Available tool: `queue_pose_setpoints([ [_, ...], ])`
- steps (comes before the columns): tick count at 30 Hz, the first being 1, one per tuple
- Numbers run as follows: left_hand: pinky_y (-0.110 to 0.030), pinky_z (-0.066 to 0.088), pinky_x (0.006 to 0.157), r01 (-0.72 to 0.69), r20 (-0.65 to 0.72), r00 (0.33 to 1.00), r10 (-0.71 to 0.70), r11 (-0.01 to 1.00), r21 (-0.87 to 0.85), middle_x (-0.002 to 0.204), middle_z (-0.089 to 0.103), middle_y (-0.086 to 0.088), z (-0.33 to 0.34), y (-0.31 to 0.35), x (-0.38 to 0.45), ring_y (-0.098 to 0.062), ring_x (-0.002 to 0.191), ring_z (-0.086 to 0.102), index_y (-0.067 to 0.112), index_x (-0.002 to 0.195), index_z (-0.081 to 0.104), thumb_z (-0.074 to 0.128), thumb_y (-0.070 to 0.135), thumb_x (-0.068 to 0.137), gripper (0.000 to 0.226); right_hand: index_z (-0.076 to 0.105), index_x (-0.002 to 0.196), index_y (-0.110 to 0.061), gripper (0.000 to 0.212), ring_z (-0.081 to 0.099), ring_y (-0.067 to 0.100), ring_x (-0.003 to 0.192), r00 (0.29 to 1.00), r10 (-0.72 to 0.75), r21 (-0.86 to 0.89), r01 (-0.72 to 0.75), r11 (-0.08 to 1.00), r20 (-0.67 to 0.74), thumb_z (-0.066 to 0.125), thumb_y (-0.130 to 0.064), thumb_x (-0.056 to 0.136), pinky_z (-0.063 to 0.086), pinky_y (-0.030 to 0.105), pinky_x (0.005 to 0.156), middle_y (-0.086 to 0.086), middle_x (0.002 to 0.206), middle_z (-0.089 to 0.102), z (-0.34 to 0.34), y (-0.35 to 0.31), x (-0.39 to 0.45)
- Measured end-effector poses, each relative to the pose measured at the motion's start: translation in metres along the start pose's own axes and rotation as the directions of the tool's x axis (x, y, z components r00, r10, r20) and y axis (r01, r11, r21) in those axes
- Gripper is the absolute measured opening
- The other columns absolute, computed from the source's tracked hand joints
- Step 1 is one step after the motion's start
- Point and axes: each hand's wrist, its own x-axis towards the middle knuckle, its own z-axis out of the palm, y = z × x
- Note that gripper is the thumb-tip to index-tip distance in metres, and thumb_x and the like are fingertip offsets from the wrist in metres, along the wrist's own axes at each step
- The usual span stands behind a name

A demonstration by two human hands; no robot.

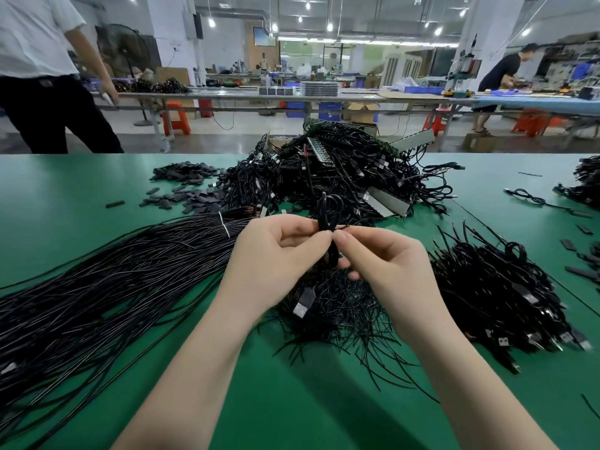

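The fingers of your left hand (276, 254) and right hand (386, 264) pinch the coiled cable (328, 212); if either pinch slackens, the coil may spring open.

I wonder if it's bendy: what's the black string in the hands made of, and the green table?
The black cable, pinched by the left hand and right hand, looks coated in smooth plastic or rubber: it bends in a loop and glints. Its plug has a silvery, probably metal tip. The green table top looks like a smooth, maybe rubbery mat.
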Motion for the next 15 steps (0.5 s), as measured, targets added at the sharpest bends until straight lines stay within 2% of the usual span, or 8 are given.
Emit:
queue_pose_setpoints([
  [2, -0.024, 0.058, 0.073, -0.056, -0.054, 0.997, 0.059, 0.997, 0.058, 0.076, 0.075, 0.010, 0.005, -0.001, -0.001, -0.001, 0.073, 0.070, 0.024, 0.086, 0.077, 0.075, 0.022, 0.082, 0.005, 0.079, 0.082, -0.025, 0.008, 0.065, 0.004, 0.067, 0.995, -0.047, -0.022, 0.046, 0.999, -0.083, 0.073, -0.020, 0.085, 0.051, 0.018, 0.061, -0.004, 0.075, 0.074, 0.004, 0.003, -0.002],
  [4, -0.012, 0.053, 0.064, -0.083, -0.110, 0.990, 0.092, 0.993, 0.089, 0.069, 0.072, 0.018, 0.011, 0.000, -0.004, 0.005, 0.067, 0.068, 0.034, 0.072, 0.071, 0.076, 0.019, 0.080, 0.018, 0.078, 0.082, -0.023, 0.008, 0.065, 0.003, 0.068, 0.971, -0.129, -0.054, 0.120, 0.991, -0.203, 0.074, -0.016, 0.085, 0.049, 0.016, 0.063, -0.006, 0.075, 0.074, 0.010, 0.008, -0.006],
  [6, -0.021, 0.056, 0.061, -0.046, -0.109, 0.992, 0.055, 0.996, 0.078, 0.065, 0.072, 0.012, 0.016, -0.001, -0.005, -0.001, 0.060, 0.068, 0.028, 0.065, 0.070, 0.075, 0.018, 0.081, 0.019, 0.076, 0.081, -0.021, 0.010, 0.065, 0.003, 0.071, 0.920, -0.254, -0.156, 0.215, 0.964, -0.298, 0.074, -0.012, 0.085, 0.050, 0.017, 0.066, -0.009, 0.076, 0.073, 0.015, 0.012, -0.009],
  [8, -0.030, 0.059, 0.063, 0.007, -0.071, 0.997, -0.004, 0.999, 0.044, 0.065, 0.073, 0.003, 0.017, -0.001, -0.004, -0.008, 0.057, 0.067, 0.019, 0.073, 0.074, 0.073, 0.019, 0.082, 0.009, 0.077, 0.083, -0.017, 0.009, 0.067, 0.003, 0.079, 0.846, -0.425, -0.330, 0.321, 0.888, -0.322, 0.075, -0.008, 0.083, 0.052, 0.020, 0.073, -0.011, 0.082, 0.073, 0.015, 0.017, -0.009],
  [10, -0.035, 0.059, 0.064, 0.027, -0.052, 0.998, -0.026, 1.000, 0.015, 0.066, 0.073, 0.000, 0.017, -0.002, -0.004, -0.011, 0.057, 0.066, 0.015, 0.076, 0.076, 0.073, 0.021, 0.081, 0.009, 0.077, 0.087, -0.009, 0.005, 0.069, 0.006, 0.085, 0.772, -0.575, -0.495, 0.400, 0.771, -0.272, 0.074, -0.007, 0.083, 0.055, 0.024, 0.078, -0.005, 0.088, 0.073, 0.014, 0.022, -0.009],
  [13, -0.038, 0.054, 0.059, -0.005, -0.082, 0.997, 0.013, 0.995, 0.098, 0.062, 0.066, -0.011, 0.019, -0.004, -0.006, -0.026, 0.056, 0.059, 0.007, 0.070, 0.069, 0.068, 0.032, 0.074, 0.026, 0.077, 0.087, -0.005, 0.007, 0.069, 0.008, 0.083, 0.708, -0.666, -0.586, 0.443, 0.679, -0.236, 0.074, -0.007, 0.082, 0.056, 0.025, 0.078, 0.000, 0.089, 0.074, 0.011, 0.028, -0.007],
  [15, -0.035, 0.046, 0.052, -0.018, -0.099, 0.994, 0.036, 0.985, 0.173, 0.061, 0.061, -0.015, 0.019, -0.006, -0.006, -0.025, 0.053, 0.050, 0.005, 0.066, 0.062, 0.067, 0.033, 0.075, 0.030, 0.077, 0.087, -0.001, 0.008, 0.069, 0.013, 0.084, 0.637, -0.758, -0.675, 0.498, 0.544, -0.141, 0.074, -0.005, 0.081, 0.056, 0.025, 0.080, 0.006, 0.091, 0.074, 0.010, 0.029, -0.005],
])
